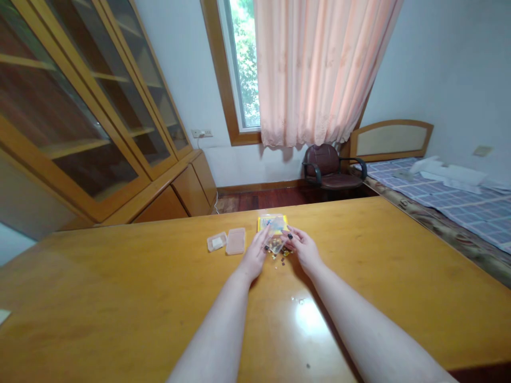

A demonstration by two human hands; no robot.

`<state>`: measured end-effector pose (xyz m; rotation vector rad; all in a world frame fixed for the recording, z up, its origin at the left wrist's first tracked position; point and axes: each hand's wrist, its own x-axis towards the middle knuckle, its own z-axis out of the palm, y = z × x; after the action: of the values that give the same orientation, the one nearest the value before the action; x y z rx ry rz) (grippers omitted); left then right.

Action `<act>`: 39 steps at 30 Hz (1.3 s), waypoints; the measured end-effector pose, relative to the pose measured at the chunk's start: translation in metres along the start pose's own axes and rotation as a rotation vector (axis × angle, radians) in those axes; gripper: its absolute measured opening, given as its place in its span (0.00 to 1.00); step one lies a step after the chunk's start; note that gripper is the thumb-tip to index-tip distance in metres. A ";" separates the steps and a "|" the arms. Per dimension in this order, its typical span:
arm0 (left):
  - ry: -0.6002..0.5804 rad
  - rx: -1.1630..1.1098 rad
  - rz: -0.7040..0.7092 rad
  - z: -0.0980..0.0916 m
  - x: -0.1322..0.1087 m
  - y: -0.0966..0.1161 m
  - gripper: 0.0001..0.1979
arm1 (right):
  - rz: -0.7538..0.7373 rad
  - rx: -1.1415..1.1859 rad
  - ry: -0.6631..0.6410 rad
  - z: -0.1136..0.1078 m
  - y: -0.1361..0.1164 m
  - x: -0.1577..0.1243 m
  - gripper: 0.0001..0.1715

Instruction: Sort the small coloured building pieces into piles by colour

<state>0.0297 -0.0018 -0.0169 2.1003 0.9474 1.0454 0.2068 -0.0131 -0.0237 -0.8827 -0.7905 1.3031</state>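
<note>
Left hand (255, 256) and right hand (304, 249) holding a clear plastic box (276, 244) between them, small loose pieces (283, 261) beneath, yellow packet (262, 222) just beyond, wooden surface (159, 303).

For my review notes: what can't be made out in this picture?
All in the head view:
Print on the yellow packet: too small, partly behind clear plastic.
Number of small pieces: too small, some behind the right hand.
What the white thing at left is: too small.
Pale item: cut off by the left edge.
</note>
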 end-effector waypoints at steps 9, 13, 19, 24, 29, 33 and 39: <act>-0.053 0.313 -0.050 0.005 0.001 0.012 0.28 | 0.154 0.031 -0.171 0.007 0.008 -0.013 0.30; -0.070 0.356 -0.024 0.005 0.001 0.014 0.26 | 0.114 -0.043 -0.172 0.004 0.008 -0.010 0.24; 0.024 0.331 0.019 0.012 0.001 0.015 0.24 | 0.079 -0.106 -0.196 0.004 0.009 -0.010 0.24; 0.333 0.493 -0.097 -0.004 0.003 0.016 0.21 | 0.057 -0.067 -0.097 0.005 0.012 -0.010 0.30; 0.543 0.747 -0.565 -0.033 -0.001 0.002 0.22 | -0.005 -0.075 -0.003 0.001 0.012 -0.007 0.29; 0.499 0.828 -0.680 -0.031 -0.003 -0.006 0.23 | -0.063 -0.159 0.021 -0.002 0.013 -0.005 0.27; 0.312 0.917 -0.412 0.003 0.008 0.000 0.31 | -0.298 -0.580 0.084 -0.018 0.018 0.009 0.28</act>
<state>0.0360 0.0042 -0.0152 2.2492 2.2295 0.7953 0.2155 -0.0050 -0.0479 -1.2101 -1.2112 0.7729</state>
